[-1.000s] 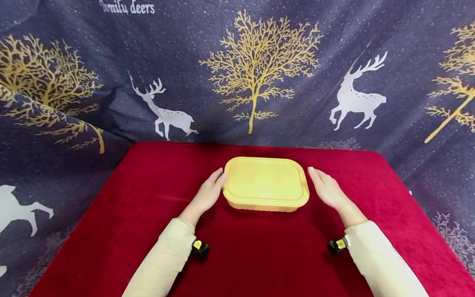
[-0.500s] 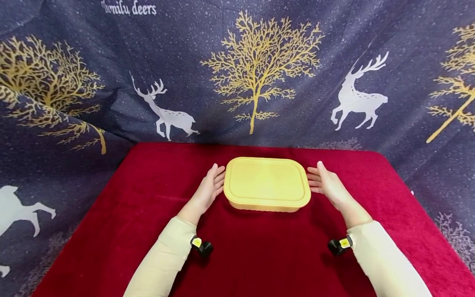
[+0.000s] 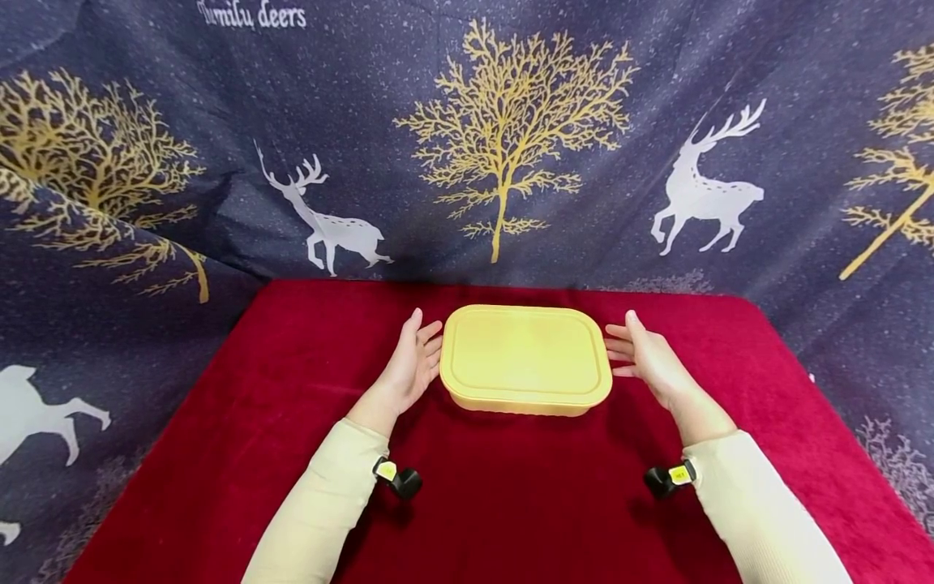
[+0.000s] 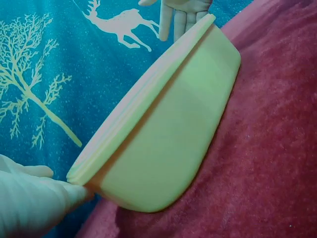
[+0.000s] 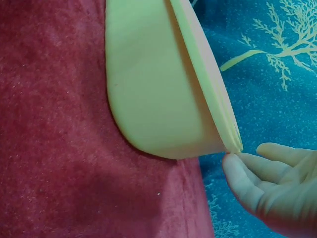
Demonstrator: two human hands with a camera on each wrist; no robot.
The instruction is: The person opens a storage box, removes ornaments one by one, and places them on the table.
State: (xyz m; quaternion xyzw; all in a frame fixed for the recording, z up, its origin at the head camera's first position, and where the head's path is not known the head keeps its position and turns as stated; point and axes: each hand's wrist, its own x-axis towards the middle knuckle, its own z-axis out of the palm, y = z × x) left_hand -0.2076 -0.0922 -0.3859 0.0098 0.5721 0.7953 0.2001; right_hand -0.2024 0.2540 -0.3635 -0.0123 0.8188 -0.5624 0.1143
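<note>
A yellow rectangular container with rounded corners and a lid [image 3: 525, 357] stands on the red cloth. My left hand [image 3: 411, 365] is at its left end, thumb raised and fingers extended toward the side just below the lid's rim. At the opposite end, my right hand [image 3: 652, 362] mirrors it, palm turned inward. The right wrist view shows the fingertips [image 5: 233, 161] at the rim's corner, seemingly touching it. In the left wrist view the left fingers [image 4: 74, 193] reach under the rim. What is inside the container is hidden by the lid.
A red cloth-covered table [image 3: 511, 503] lies beneath. Behind it hangs a dark blue curtain [image 3: 569, 49] printed with white deer and golden trees. Each wrist wears a small black camera, the left camera [image 3: 405, 483] and the right camera [image 3: 659, 482].
Both hands have rotated, so their thumbs now point up and away from the container and their palms and fingers show. The container has barely shifted.
</note>
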